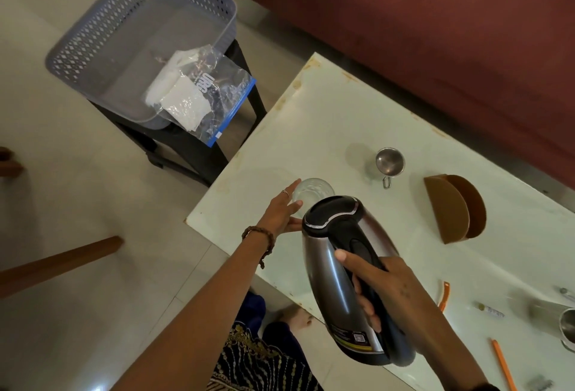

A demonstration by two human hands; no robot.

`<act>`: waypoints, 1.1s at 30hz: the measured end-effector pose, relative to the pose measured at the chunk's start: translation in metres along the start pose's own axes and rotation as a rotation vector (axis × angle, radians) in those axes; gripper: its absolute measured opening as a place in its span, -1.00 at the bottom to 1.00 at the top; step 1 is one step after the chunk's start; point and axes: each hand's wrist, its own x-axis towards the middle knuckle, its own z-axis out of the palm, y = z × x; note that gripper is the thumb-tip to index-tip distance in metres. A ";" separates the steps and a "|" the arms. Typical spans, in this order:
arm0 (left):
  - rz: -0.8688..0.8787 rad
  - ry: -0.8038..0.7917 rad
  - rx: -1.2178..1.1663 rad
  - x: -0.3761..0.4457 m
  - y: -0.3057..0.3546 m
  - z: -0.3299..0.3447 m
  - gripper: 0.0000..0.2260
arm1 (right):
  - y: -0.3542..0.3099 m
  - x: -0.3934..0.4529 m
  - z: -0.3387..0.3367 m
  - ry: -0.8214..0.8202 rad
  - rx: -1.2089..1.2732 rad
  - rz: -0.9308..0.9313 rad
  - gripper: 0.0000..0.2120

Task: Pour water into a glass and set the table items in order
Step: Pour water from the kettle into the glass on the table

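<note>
A dark red sofa (404,33) runs along the far side, and in front of it stands the white rectangular table (326,117) with worn, rust-stained edges. Off to the side, a grey perforated plastic basket (102,45) sits on a black stand with a clear zip bag of papers (199,95) hanging over its rim. Over the table's near corner the right hand (382,285) has its fingers wrapped firmly round the black handle of a steel electric kettle (336,253) with a black lid, tipped forward so its spout end leans over the clear drinking glass (312,193). The left hand (281,210) rests against the side of that glass with fingers straight, steadying rather than gripping it. I cannot see a stream of water or tell how full the glass is, so the pouring looks about to begin or barely started. Ordering the rest seems untouched: a brown wooden napkin holder (451,210), a small steel funnel (388,162), a steel tumbler (566,322) lying at the edge, and an orange pencil (504,365) are scattered well apart.
</note>
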 end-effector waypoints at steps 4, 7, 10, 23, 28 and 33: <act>-0.014 -0.021 -0.057 0.002 -0.001 -0.001 -0.54 | 0.000 -0.002 -0.002 0.002 0.002 -0.001 -0.47; -0.032 -0.024 -0.076 0.003 -0.002 -0.002 -0.55 | -0.004 -0.005 -0.004 -0.012 0.015 0.014 -0.48; -0.051 -0.015 -0.095 0.003 -0.001 -0.002 -0.56 | -0.006 -0.007 -0.004 -0.006 0.017 0.010 -0.48; -0.041 -0.035 -0.120 0.006 -0.002 -0.003 -0.56 | -0.011 -0.017 -0.003 0.009 0.033 0.027 -0.46; -0.026 -0.041 -0.105 0.005 -0.003 -0.003 -0.55 | -0.012 -0.024 -0.003 0.027 0.030 0.018 -0.40; -0.033 -0.045 -0.112 0.005 -0.003 -0.003 -0.56 | -0.013 -0.031 -0.002 0.024 0.009 -0.002 -0.46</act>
